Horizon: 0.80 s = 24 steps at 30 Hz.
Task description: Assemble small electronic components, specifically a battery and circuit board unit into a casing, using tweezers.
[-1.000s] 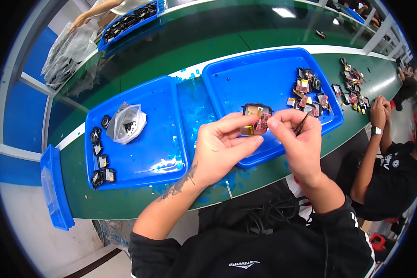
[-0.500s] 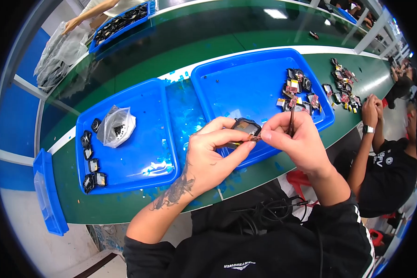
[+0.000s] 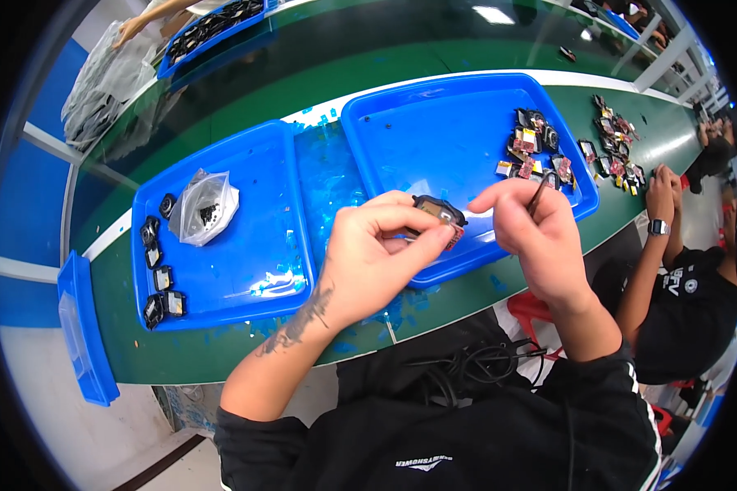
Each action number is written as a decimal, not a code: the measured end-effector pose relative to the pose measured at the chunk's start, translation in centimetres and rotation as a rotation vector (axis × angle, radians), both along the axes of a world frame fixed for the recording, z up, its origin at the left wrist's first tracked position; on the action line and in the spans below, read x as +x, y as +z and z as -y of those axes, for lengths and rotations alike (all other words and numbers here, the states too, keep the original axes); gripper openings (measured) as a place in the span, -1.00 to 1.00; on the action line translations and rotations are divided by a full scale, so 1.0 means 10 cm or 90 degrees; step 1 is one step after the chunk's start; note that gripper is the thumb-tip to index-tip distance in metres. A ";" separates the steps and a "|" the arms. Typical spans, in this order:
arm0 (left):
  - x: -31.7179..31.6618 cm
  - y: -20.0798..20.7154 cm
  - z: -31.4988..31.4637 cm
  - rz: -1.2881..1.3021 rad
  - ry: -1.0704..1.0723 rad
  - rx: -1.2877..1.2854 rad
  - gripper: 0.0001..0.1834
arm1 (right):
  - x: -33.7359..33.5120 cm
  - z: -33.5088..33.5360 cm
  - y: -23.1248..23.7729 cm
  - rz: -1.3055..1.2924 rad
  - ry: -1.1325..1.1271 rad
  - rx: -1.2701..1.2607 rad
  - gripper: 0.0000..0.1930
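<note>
My left hand point(image 3: 367, 255) is closed on a small black device housing point(image 3: 438, 209), pinching it between thumb and fingers over the near edge of the right tray. A red circuit board point(image 3: 456, 235) shows at the housing's edge beside my thumb tip. Just right of it, my right hand point(image 3: 542, 237) points its index finger toward the housing, with a gap between them. Slim dark tweezers point(image 3: 537, 197) are tucked in the curled fingers of that hand; their tips are hard to make out.
The right blue tray point(image 3: 434, 90) holds several opened housings point(image 3: 526, 141). In the left tray point(image 3: 221, 315) are a plastic bag point(image 3: 190, 214) of small black parts and several black units point(image 3: 164, 278). More housings point(image 3: 618, 139) lie beside a co-worker's hands point(image 3: 662, 184).
My right fingers have let go of the housing's edge and drawn off to the right, index finger extended. The housing has turned in my left hand, showing more red board.
</note>
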<state>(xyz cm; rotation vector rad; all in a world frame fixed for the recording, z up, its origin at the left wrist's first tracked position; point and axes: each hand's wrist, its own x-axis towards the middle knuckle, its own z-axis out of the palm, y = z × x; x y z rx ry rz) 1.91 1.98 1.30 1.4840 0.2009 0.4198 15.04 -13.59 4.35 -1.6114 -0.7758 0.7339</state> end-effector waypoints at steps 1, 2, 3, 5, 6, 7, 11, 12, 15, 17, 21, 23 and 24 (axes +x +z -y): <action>-0.01 0.02 -0.04 -0.043 -0.025 -0.095 -0.82 | 0.05 0.05 -0.08 -0.078 0.012 0.095 -0.72; 0.00 0.06 -0.06 -0.075 -0.020 -0.166 -0.82 | 0.10 0.08 -0.17 -0.156 0.020 0.186 -0.65; 0.01 0.08 -0.07 -0.106 -0.016 -0.238 -0.81 | 0.12 0.06 -0.23 -0.153 0.024 0.182 -0.65; 0.01 0.05 -0.09 -0.104 -0.013 -0.233 -0.82 | 0.15 0.03 -0.35 -0.167 -0.041 0.274 -0.58; 0.02 0.03 -0.09 -0.106 -0.013 -0.224 -0.84 | 0.21 0.06 -0.37 -0.130 0.017 0.254 -0.60; 0.01 0.03 -0.09 -0.101 -0.013 -0.228 -0.84 | 0.23 0.09 -0.40 -0.126 0.019 0.250 -0.60; 0.01 0.02 -0.12 -0.111 -0.011 -0.234 -0.80 | 0.34 0.21 -0.24 0.321 0.062 0.074 -0.79; 0.00 0.01 -0.13 -0.109 -0.012 -0.242 -0.81 | 0.34 0.23 -0.10 0.369 0.156 0.004 -0.83; 0.01 -0.02 -0.14 -0.099 -0.028 -0.223 -0.81 | 0.41 0.31 0.02 0.403 0.278 -0.061 -0.77; 0.01 -0.01 -0.13 -0.106 -0.039 -0.239 -0.82 | 0.45 0.34 0.05 0.495 0.222 -0.019 -0.77; 0.02 -0.02 -0.10 -0.156 -0.058 -0.234 -0.88 | 0.45 0.33 0.27 0.638 0.205 0.108 -0.69; 0.03 -0.01 -0.11 -0.163 -0.076 -0.240 -0.88 | 0.43 0.31 0.33 0.644 0.237 0.137 -0.70; 0.03 -0.01 -0.10 -0.167 -0.096 -0.243 -0.88 | 0.42 0.30 0.35 0.653 0.266 0.168 -0.70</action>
